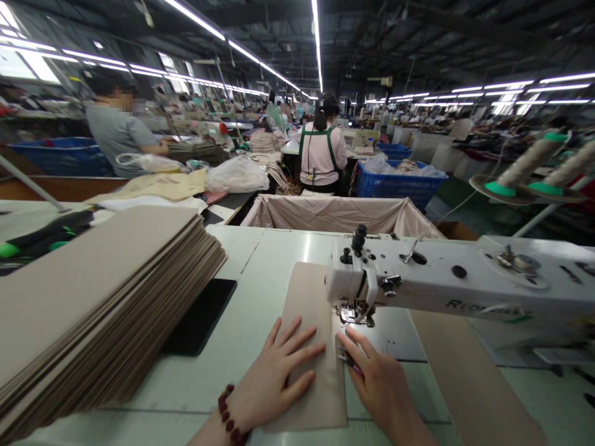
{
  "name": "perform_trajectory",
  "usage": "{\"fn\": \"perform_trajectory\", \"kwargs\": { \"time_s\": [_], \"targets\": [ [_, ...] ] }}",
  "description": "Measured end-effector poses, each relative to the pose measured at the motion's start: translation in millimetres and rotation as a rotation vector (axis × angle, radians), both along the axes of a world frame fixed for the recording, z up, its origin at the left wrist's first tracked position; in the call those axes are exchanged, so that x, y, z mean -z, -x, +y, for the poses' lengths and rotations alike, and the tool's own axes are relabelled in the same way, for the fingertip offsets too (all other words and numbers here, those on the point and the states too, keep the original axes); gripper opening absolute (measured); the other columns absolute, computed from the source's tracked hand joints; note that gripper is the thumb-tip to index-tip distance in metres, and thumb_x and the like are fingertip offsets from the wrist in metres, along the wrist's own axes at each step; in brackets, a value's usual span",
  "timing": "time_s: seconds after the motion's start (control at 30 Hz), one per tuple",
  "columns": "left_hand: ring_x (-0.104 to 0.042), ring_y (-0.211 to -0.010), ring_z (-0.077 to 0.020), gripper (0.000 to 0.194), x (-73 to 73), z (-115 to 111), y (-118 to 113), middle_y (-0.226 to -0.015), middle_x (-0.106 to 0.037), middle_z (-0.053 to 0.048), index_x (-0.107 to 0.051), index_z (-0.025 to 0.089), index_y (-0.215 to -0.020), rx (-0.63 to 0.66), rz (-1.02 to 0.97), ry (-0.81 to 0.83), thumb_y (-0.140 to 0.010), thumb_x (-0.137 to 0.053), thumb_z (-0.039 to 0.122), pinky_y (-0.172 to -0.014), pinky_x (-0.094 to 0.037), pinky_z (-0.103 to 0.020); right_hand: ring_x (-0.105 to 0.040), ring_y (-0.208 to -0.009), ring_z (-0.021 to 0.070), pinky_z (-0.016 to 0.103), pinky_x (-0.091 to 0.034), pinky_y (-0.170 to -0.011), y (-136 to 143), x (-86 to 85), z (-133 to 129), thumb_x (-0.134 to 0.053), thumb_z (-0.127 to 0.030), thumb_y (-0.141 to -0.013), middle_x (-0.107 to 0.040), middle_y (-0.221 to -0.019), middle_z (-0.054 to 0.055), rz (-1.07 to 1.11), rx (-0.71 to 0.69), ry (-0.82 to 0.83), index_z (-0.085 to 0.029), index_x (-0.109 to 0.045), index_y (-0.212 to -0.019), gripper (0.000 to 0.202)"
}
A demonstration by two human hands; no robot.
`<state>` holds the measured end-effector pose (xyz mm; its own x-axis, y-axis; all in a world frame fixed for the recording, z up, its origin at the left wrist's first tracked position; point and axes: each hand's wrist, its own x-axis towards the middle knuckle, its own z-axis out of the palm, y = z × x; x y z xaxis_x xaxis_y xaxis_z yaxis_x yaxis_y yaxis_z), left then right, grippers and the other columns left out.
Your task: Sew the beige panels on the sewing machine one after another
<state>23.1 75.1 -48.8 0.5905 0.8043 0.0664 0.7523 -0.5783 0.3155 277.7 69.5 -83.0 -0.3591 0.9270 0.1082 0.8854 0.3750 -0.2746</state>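
Observation:
A flat beige panel [309, 291] lies on the pale green table, its right edge beside the needle area of a white sewing machine [400, 272]. My left hand [283, 365] rests flat on this panel with its fingers spread; a dark red bead bracelet is on the wrist. Just below the presser foot [356, 314], my right hand [372, 371] is curled around small metal snips [348, 358], its fingertips near the panel's right edge. Under the machine arm and to the right lies another beige piece [469, 371].
A tall stack of beige panels [116, 260] stands at the left, next to a black flat pad [204, 316]. Behind the table are a cloth-lined bin [325, 214] and a blue basket [400, 186]. Thread cones [525, 164] stand at the right. Two people [320, 152] [121, 127] sit farther off.

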Motion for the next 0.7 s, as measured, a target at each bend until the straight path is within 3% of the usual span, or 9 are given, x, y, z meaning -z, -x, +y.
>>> {"fn": "perform_trajectory", "kwargs": {
  "time_s": [0.7],
  "targets": [
    [-0.025, -0.142, -0.0286, 0.052, 0.8, -0.3, 1.3, -0.153, -0.033, 0.002, -0.036, 0.039, -0.145, 0.055, -0.024, -0.005, -0.096, -0.053, 0.038, -0.116, -0.005, -0.059, -0.064, -0.097, 0.0197, 0.037, -0.053, -0.080, 0.2, 0.4, -1.0, -0.043, -0.007, -0.086, -0.037, -0.151, -0.003, -0.009, -0.008, 0.023, -0.037, -0.032, -0.144, 0.066]
  ]
}}
